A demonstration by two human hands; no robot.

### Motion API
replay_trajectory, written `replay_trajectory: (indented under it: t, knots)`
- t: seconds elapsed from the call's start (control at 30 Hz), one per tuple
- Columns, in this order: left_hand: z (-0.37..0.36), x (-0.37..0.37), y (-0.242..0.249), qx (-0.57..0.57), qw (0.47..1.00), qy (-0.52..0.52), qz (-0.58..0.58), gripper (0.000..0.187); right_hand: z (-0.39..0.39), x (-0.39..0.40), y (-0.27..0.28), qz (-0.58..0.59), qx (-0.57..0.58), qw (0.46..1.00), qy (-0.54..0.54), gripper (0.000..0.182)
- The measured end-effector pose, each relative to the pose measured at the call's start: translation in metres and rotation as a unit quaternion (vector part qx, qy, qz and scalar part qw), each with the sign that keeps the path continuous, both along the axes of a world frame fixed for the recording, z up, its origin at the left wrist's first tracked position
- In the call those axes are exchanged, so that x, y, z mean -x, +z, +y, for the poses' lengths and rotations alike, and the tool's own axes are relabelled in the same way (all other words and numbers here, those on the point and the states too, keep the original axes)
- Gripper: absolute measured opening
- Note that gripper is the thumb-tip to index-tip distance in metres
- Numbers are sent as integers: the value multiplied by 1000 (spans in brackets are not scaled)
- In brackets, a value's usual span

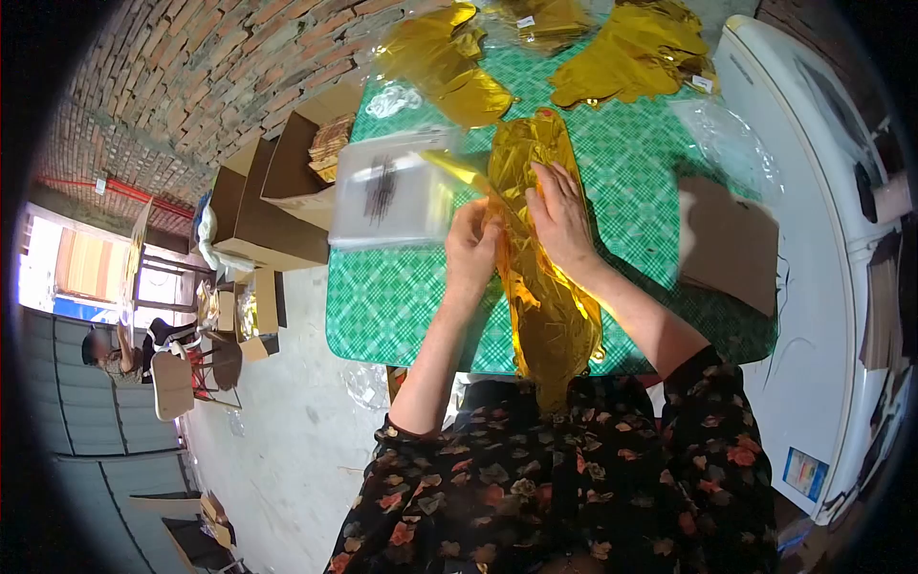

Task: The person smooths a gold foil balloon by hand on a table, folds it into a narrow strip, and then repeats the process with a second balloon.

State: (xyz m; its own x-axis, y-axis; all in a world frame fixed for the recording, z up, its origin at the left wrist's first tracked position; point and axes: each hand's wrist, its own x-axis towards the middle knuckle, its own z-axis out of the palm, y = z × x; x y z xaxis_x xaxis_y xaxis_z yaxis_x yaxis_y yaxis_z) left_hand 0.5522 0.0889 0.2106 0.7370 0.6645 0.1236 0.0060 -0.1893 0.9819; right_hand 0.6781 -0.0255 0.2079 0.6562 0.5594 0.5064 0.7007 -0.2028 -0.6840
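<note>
A long piece of gold foil, which looks like a deflated foil balloon (545, 325), lies lengthwise on the green checked tablecloth (392, 297). Its near end hangs over the table edge toward my lap. My left hand (473, 244) is closed on the left edge of the foil, thumb against fingers. A narrow flap of foil sticks up to the left above that hand. My right hand (559, 215) rests flat on the foil with its fingers stretched out. Left of my hands is a stack of clear plastic bags (382, 191).
More gold foil pieces (631, 57) lie along the far side. Brown cardboard sheets (727, 244) and a clear plastic bag (732, 143) are on the right, beside a white appliance (803, 335). Open cardboard boxes (273, 215) stand left. A person (124, 359) sits far left.
</note>
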Motion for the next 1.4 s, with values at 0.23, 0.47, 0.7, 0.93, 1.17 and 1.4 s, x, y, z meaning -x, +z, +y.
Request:
replay_trajectory:
  t: [0.23, 0.47, 0.7, 0.93, 1.17, 1.4]
  knots:
    - [-11, -12, 1, 1, 996, -31, -84, 22, 1, 0, -2, 0, 1, 1000, -4, 39]
    - [-32, -12, 18, -25, 996, -78, -38, 34, -3, -3, -1, -20, -38, 999, 22, 33]
    - [-34, -10, 24, 31, 989, -139, -31, 50, -10, 7, 24, 208, -23, 978, 19, 56]
    - [-24, -12, 14, -64, 992, -107, -35, 46, -6, 2, 8, 166, -80, 983, 18, 68]
    - [-7, -14, 1, -156, 982, -97, -52, 60, -4, 0, 3, 146, -69, 987, 16, 68]
    - [3, -14, 24, -346, 937, -44, 30, 53, -1, -2, -5, 74, -71, 995, -17, 72]
